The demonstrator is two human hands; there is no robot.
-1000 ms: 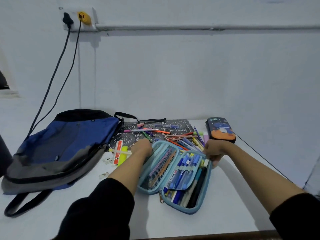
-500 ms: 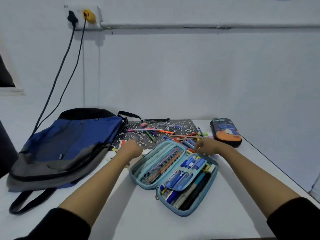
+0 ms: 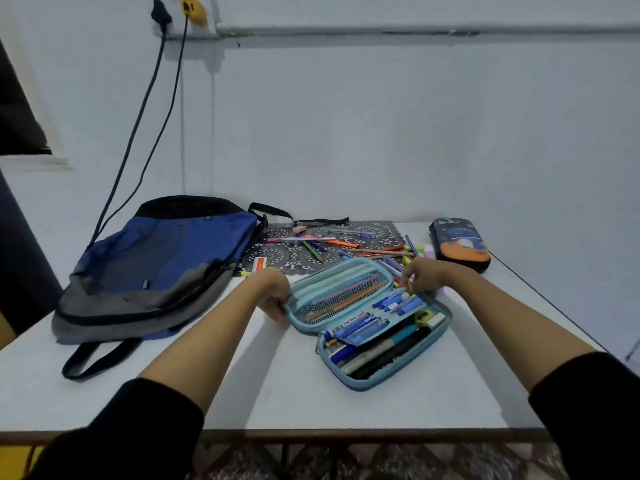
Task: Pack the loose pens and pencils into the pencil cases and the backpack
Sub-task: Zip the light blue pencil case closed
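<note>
Evidently the left hand gripped the open pencil case by its mesh-pocket side, fingers curled round the rim to steady it. On the opposite side, the right hand hung over the case's far rim with its fingers curled down; whether it pinched a pen or only touched the rim could not be told. The step looked like feeding pens into the case, and it would go best with the left hand keeping the case flat and each pen laid parallel to those already inside (the elastic loops looked nearly full). Just beyond the right hand lay the loose pens and pencils on a patterned mat, with a second pencil case shut further out to that side. Beyond the left hand lay the backpack. A white pen barrel in the case bore red lettering, too small to read surely, and the backpack's little tag was illegible.
</note>
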